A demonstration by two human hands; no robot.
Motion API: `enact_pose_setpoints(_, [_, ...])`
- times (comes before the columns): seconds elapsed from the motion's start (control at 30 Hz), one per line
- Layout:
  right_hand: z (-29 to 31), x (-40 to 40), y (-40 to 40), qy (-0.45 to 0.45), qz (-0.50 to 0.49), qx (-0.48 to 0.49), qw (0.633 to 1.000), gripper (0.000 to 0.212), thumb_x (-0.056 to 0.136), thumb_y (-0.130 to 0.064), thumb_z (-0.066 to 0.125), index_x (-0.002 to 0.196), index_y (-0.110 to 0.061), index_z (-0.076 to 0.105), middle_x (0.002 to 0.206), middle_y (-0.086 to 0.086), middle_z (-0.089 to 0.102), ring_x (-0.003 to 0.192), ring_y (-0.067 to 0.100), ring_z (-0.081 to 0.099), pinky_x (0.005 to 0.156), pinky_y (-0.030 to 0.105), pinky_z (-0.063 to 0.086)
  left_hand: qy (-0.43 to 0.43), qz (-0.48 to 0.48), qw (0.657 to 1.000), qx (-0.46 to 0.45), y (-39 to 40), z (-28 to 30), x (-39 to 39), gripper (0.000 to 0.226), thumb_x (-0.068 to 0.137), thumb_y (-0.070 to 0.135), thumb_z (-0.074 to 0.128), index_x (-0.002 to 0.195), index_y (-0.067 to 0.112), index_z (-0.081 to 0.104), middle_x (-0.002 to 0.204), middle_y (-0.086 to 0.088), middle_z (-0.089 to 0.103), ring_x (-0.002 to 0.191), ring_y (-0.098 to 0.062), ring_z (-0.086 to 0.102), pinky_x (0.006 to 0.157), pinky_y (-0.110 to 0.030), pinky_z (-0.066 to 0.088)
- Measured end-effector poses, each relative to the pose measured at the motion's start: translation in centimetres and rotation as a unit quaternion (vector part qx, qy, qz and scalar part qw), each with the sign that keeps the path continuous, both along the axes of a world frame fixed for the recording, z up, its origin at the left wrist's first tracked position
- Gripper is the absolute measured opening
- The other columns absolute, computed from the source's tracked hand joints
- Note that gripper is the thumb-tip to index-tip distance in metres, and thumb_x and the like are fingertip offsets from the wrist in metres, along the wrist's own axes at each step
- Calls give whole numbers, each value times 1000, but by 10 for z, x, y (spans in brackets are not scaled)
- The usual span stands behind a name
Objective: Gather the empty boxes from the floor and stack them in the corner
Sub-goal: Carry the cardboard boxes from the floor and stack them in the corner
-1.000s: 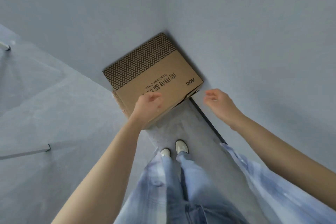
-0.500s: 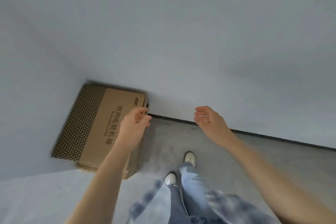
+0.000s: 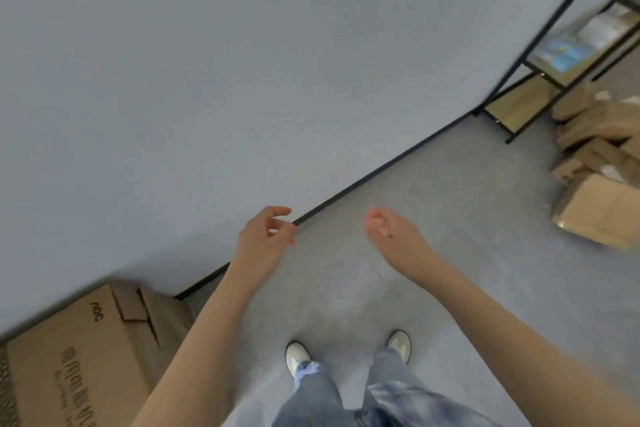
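A large brown cardboard box [image 3: 83, 354] with black print stands against the wall at the bottom left. My left hand [image 3: 265, 239] hovers apart from it, up and to the right, fingers loosely spread and holding nothing. My right hand [image 3: 391, 230] hangs beside it over the grey floor, fingers curled but empty. A heap of several brown cardboard boxes [image 3: 599, 177] lies on the floor at the far right, some flattened or tipped.
A black metal shelf unit [image 3: 540, 69] with wooden boards and papers stands against the wall at the upper right. A dark baseboard [image 3: 381, 168] runs along the grey wall. My two feet in white shoes [image 3: 298, 357] stand on the grey floor.
My view has swung to the right, away from the corner. My left hand has come off the printed box, which now sits at the bottom left. The shelf and box heap have come into view.
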State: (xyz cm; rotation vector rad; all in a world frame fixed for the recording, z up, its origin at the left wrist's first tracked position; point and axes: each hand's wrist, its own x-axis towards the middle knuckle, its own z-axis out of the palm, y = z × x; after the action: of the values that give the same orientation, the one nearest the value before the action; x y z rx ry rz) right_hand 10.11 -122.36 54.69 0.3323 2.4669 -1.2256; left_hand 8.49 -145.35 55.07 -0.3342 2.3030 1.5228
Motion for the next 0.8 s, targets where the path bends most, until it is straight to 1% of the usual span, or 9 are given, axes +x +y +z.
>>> enact_pose_setpoints(0.1, [-4, 17, 72, 8, -80, -11, 997, 35, 97, -28, 51, 130, -18, 52, 117, -6, 59, 112, 11, 55, 91, 22, 41, -4, -70, 998, 1, 80, 2, -16, 22, 92, 14, 57, 112, 23, 62, 94, -3, 73, 86, -21, 71, 88, -44, 53])
enact_pose_setpoints(0.2, [-9, 38, 155, 10, -148, -15, 989, 34, 96, -28, 53, 129, -18, 52, 117, -7, 60, 111, 11, 56, 92, 23, 42, 0, -142, 990, 2, 174, -3, -26, 22, 92, 11, 56, 112, 19, 62, 93, -4, 73, 80, -21, 71, 84, -39, 53])
enact_pose_setpoints(0.3, [-14, 57, 237, 10, -198, -11, 980, 33, 95, -27, 54, 127, -17, 53, 115, -6, 61, 111, 13, 57, 96, 28, 45, -9, -196, 981, 8, 269, -12, -29, 23, 92, 9, 56, 111, 20, 62, 89, 1, 72, 75, -17, 70, 79, -34, 52])
enact_pose_setpoints(0.37, [-15, 69, 293, 14, -231, -9, 973, 34, 95, -25, 56, 127, -15, 54, 118, -2, 62, 112, 16, 58, 98, 30, 45, -17, -227, 974, 7, 335, -18, -28, 23, 92, 11, 57, 112, 21, 62, 89, 2, 73, 77, -16, 71, 78, -37, 54])
enact_pose_setpoints(0.47, [-11, 74, 356, 20, -270, -5, 963, 35, 94, -22, 56, 127, -12, 54, 119, 2, 63, 111, 18, 58, 98, 30, 45, -22, -266, 964, 14, 410, -20, -24, 25, 92, 11, 56, 114, 21, 61, 95, -3, 73, 81, -18, 71, 81, -39, 54])
enact_pose_setpoints(0.53, [-9, 79, 401, 25, -295, -2, 955, 36, 95, -22, 56, 128, -11, 53, 119, 1, 62, 111, 17, 58, 97, 28, 44, -27, -297, 954, 16, 462, -22, -23, 27, 93, 9, 54, 118, 16, 61, 96, -6, 73, 81, -19, 70, 77, -32, 53])
enact_pose_setpoints(0.63, [-12, 84, 466, 26, -335, -4, 942, 36, 95, -24, 55, 129, -13, 52, 118, -1, 61, 111, 15, 56, 92, 24, 42, -28, -341, 940, 8, 535, -27, -27, 28, 94, 6, 54, 120, 12, 60, 100, -12, 71, 78, -20, 66, 63, -15, 47])
enact_pose_setpoints(0.67, [-13, 86, 477, 27, -343, -4, 939, 36, 95, -24, 55, 129, -14, 52, 116, -2, 61, 111, 14, 56, 90, 22, 41, -32, -348, 937, 6, 546, -28, -28, 27, 94, 6, 54, 120, 12, 60, 101, -14, 70, 77, -20, 65, 61, -14, 46])
enact_pose_setpoints(0.8, [-26, 83, 561, 12, -399, -9, 917, 36, 95, -25, 55, 129, -14, 51, 113, -5, 59, 111, 15, 56, 88, 22, 39, -36, -388, 921, -15, 630, -45, -55, 25, 95, 8, 54, 118, 16, 59, 102, -12, 70, 83, -22, 66, 70, -23, 48])
